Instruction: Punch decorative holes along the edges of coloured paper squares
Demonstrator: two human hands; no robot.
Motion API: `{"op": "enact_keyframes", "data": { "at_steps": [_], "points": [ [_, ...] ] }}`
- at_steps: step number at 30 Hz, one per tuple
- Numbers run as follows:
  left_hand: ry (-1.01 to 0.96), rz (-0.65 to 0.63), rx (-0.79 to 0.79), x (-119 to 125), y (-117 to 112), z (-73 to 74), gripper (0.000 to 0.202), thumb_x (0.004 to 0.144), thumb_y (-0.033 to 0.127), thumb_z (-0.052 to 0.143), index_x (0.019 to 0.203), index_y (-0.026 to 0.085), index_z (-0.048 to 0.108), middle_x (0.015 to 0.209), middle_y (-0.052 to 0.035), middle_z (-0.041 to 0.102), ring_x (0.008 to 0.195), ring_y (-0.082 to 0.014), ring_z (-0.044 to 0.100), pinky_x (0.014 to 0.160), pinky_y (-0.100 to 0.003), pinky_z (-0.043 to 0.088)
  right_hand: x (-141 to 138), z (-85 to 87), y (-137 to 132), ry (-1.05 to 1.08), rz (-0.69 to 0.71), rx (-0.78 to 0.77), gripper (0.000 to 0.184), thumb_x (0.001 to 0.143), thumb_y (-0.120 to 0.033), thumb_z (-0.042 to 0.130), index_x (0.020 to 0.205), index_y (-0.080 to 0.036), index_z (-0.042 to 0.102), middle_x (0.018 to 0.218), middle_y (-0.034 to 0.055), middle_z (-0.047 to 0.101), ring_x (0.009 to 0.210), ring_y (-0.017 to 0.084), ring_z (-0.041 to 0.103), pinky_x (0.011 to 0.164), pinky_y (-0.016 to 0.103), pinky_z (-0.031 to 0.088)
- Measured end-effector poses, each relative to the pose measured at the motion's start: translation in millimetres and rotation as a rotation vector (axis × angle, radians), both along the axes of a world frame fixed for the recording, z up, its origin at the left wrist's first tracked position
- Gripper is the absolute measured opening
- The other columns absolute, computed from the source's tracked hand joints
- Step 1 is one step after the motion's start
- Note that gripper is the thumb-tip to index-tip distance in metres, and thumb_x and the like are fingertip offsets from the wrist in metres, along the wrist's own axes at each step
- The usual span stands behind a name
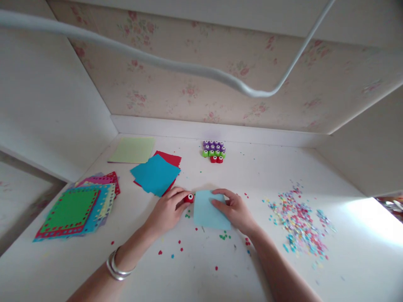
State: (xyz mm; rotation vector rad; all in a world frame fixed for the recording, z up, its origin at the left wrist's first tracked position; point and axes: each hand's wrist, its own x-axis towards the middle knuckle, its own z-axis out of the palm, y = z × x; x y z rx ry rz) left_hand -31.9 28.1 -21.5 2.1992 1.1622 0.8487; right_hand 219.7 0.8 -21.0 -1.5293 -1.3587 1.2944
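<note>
Between the thumb and fingers of my left hand [170, 206] is a small red craft punch [189, 198] with a white and black top. It is right at the left edge of a light blue sheet of paper [209, 212]; whether the paper's edge is inside the punch I cannot tell. My right hand [234, 209] pinches the sheet at its right side, thumb on top and fingers along the far edge. Small green punched shapes [225, 235] and red ones lie on the white table around the paper.
Several purple, green and red punches [214, 147] stand in rows at the back. Blue and red sheets [156, 172] and a pale green stack [132, 150] lie back left. Hole-edged sheets [71, 207] are piled at left. Mixed confetti [299, 218] is heaped at right. A white cable [189, 67] hangs overhead.
</note>
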Motion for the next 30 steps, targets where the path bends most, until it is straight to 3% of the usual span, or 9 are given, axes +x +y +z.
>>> {"op": "enact_keyframes", "data": {
  "at_steps": [13,30],
  "points": [
    [-0.029,0.033,-0.034,-1.7,1.5,-7.3,0.025,0.091,0.031,0.061,0.115,0.025,0.064,0.111,-0.0064,0.072,0.101,-0.0215,0.068,0.09,-0.036,0.056,0.6,-1.9,-1.0,-0.064,-0.011,0.05,0.034,0.082,-0.045,0.068,0.109,-0.024,0.068,0.061,-0.0027,0.057,0.048,0.01,0.045,0.04,0.02,0.032],
    [-0.018,0.016,0.012,-2.5,2.5,-9.2,0.024,0.092,0.024,0.061,0.116,0.024,0.063,0.113,-0.0056,0.07,0.106,-0.0202,0.065,0.093,-0.034,0.053,1.7,3.4,-2.0,-0.077,-0.02,0.08,0.032,0.079,-0.043,0.069,0.104,-0.023,0.072,0.071,0.0016,0.066,0.05,0.011,0.047,0.041,0.021,0.035]
  ]
}}
